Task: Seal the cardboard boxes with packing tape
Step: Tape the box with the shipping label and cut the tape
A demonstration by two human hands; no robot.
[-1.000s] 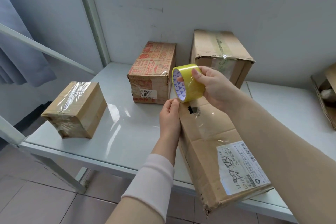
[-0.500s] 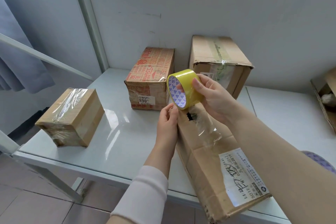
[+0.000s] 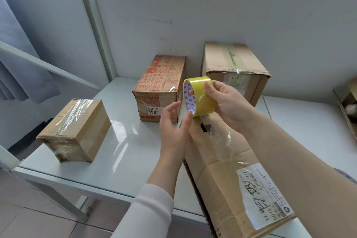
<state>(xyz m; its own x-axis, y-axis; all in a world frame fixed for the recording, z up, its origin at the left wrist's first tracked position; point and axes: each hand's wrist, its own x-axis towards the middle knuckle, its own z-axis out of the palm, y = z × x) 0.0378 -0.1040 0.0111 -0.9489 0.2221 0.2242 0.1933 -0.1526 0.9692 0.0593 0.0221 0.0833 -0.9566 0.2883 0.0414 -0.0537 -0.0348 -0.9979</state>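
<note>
Fingers [image 3: 209, 86] of the right hand [image 3: 229, 106] grip the yellow packing-tape roll [image 3: 201, 100] just above the long brown cardboard box's [image 3: 222, 170] far end; the left hand [image 3: 173, 127], spread and empty, is at the roll's lower rim.

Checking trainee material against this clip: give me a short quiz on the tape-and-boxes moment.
1. True or false: the right hand grips the yellow tape roll.
2. Which box lies directly under the roll? A the small box at the left; B the tall box against the back wall; C the long box nearest the person.
3. Fill in: the 890 price sticker is on the ___ box.

Key: 1 true. 2 C. 3 the red-printed box.
</note>
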